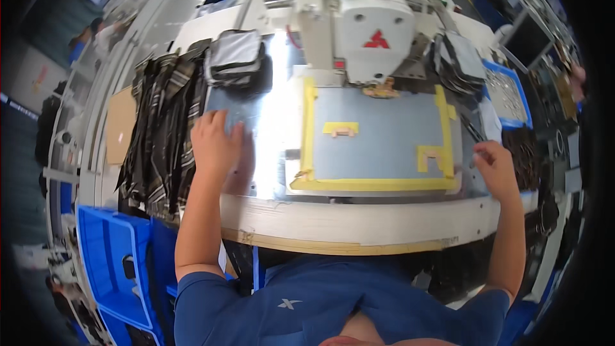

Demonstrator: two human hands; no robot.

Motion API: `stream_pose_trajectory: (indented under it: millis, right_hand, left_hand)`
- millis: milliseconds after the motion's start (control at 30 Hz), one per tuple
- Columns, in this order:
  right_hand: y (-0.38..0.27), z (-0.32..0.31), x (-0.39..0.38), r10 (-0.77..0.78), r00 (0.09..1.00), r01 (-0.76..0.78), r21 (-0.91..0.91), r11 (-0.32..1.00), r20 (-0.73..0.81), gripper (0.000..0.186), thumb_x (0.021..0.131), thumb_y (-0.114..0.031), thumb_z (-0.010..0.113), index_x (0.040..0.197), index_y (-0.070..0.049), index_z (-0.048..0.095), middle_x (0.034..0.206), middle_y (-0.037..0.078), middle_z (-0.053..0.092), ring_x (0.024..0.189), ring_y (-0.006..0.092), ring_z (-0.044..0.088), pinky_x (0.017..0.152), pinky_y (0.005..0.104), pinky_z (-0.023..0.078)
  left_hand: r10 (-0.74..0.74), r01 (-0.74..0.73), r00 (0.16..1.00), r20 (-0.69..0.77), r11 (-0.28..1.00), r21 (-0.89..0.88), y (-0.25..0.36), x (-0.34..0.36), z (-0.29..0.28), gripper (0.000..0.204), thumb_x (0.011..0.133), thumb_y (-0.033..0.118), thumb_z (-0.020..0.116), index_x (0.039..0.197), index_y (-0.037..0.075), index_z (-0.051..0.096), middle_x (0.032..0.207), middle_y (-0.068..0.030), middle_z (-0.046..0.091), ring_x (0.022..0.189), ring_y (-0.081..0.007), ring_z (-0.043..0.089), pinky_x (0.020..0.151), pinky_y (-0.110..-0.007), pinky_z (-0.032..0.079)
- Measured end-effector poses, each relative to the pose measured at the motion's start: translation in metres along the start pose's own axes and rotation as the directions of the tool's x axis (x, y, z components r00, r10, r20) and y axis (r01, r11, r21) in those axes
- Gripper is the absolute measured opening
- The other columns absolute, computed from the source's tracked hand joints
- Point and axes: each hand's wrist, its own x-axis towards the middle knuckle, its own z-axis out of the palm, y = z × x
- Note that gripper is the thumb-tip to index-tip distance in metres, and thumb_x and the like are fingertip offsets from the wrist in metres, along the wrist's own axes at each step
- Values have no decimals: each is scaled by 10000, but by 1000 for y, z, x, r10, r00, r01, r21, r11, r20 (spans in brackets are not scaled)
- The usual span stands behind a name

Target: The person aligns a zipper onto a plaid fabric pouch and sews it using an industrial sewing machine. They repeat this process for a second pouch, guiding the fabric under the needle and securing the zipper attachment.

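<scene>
My left hand [216, 141] rests at the left of the shiny metal work surface [272, 147], beside a pile of dark striped fabric pieces [163, 115]. Its thumb stands apart from the fingers, and nothing shows in it. On the right edge, my right hand [496, 165] has its fingertips pressed together; whatever they pinch is too small to make out. A dark slim tool [473, 129] lies just beyond it. Between my hands sits a grey plate [378, 141] edged with yellow tape, under the head of a white sewing machine [376, 32].
Stacked pieces with white tops lie on the left [236, 51] and right [464, 61] of the machine. A blue-rimmed tray [526, 106] of small parts stands at the far right, with dark cloth [522, 154] below. Blue crates [106, 259] stand at lower left.
</scene>
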Motion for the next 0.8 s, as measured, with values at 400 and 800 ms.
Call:
stream_pose_trajectory:
  millis: [400,800]
  right_hand:
    - [-82,124,64,-300,921,295,57,954,249,125,891,-121,781,938,-20,723,854,97,660,715,210,609,659,359,496]
    - [-77,145,56,-218,976,218,-80,973,11,181,861,-169,816,811,-71,672,727,63,623,637,225,585,603,376,474]
  left_hand:
    - [-404,431,902,-155,812,394,-223,10,-47,412,946,328,780,1231,35,728,1173,-195,727,1118,-405,686,960,-499,545]
    - [-558,562,826,-77,824,63,-311,32,-52,545,1007,511,697,1139,-8,796,1031,-249,795,1006,-388,777,899,-482,588]
